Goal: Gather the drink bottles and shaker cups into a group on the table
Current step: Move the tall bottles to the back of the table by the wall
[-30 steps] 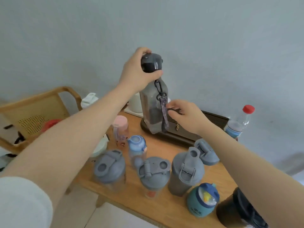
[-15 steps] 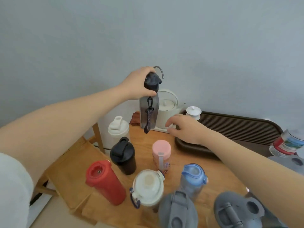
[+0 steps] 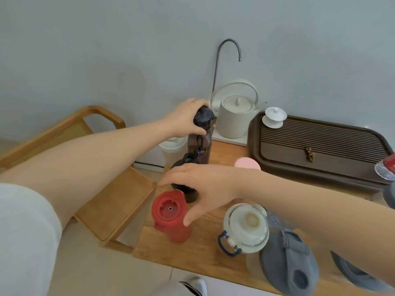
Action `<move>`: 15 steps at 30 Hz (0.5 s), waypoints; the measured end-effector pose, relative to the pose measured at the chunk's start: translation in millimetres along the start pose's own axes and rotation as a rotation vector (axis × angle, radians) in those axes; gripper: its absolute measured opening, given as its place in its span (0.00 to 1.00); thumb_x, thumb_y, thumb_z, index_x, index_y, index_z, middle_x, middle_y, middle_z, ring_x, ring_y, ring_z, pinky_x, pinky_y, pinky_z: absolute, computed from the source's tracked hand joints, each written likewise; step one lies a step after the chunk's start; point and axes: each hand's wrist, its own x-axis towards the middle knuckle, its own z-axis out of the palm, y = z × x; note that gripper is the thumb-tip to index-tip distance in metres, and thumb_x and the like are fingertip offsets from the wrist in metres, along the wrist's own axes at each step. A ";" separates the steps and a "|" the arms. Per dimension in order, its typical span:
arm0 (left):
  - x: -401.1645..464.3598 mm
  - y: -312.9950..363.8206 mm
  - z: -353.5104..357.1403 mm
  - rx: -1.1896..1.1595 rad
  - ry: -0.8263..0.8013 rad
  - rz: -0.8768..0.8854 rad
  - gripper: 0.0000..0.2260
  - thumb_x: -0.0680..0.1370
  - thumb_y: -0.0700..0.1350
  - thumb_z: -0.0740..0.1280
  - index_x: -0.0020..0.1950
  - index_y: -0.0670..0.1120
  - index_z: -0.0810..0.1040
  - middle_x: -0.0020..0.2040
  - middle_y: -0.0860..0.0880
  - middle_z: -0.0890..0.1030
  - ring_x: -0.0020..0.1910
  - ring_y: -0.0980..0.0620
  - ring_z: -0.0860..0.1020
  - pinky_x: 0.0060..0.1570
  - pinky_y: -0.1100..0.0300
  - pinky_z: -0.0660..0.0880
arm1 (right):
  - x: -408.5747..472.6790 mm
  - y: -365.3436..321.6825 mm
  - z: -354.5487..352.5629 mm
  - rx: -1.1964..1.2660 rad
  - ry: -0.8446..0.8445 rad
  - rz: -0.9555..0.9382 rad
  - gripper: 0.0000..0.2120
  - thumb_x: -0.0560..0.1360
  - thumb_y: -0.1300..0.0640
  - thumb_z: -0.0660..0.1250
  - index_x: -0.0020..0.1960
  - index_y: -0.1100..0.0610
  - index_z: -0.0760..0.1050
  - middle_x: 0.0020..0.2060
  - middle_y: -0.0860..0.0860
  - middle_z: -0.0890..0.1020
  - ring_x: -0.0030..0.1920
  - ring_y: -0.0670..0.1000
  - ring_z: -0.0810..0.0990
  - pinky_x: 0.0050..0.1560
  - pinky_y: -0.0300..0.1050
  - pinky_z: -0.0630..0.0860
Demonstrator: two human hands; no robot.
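My left hand (image 3: 185,120) grips the dark bottle (image 3: 199,144) by its cap at twelve o'clock; I'd set it down gently. My right hand (image 3: 203,186) hangs loose, maybe touching the red bottle (image 3: 171,216).

The back left corner of the table (image 3: 226,153) is crowded: a smoky grey bottle (image 3: 199,146) stands upright there, gripped at the cap by the left hand (image 3: 186,120), with a white shaker cup (image 3: 174,149) just beside it and a white kettle (image 3: 235,116) close behind. The middle is barred by the right hand (image 3: 205,186), spread over a black bottle (image 3: 183,180) beside a red bottle (image 3: 171,218). Bare wood is seen along the front left edge.
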 end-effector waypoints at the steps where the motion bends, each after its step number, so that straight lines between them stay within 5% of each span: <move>1: -2.6 -3.5 -0.4 -0.013 0.010 0.002 0.30 0.68 0.44 0.75 0.66 0.43 0.67 0.63 0.42 0.71 0.61 0.45 0.70 0.56 0.61 0.64 | 3.4 -1.0 2.9 -0.005 -0.002 -0.006 0.37 0.67 0.47 0.73 0.71 0.52 0.61 0.67 0.52 0.69 0.65 0.52 0.69 0.62 0.41 0.65; 5: -5.9 -9.4 0.5 -0.023 0.007 0.017 0.32 0.70 0.45 0.73 0.70 0.44 0.64 0.67 0.43 0.69 0.66 0.45 0.67 0.62 0.58 0.64 | 10.9 -4.7 12.1 -0.047 -0.014 -0.022 0.37 0.67 0.46 0.73 0.70 0.54 0.60 0.64 0.52 0.72 0.61 0.54 0.72 0.59 0.54 0.73; 15: -11.6 -16.4 -3.2 -0.109 -0.059 -0.015 0.32 0.75 0.43 0.68 0.74 0.49 0.56 0.73 0.46 0.65 0.71 0.47 0.63 0.63 0.60 0.62 | -4.4 -5.2 17.1 -0.038 0.108 0.166 0.32 0.65 0.46 0.74 0.64 0.51 0.65 0.55 0.47 0.77 0.48 0.46 0.73 0.50 0.46 0.74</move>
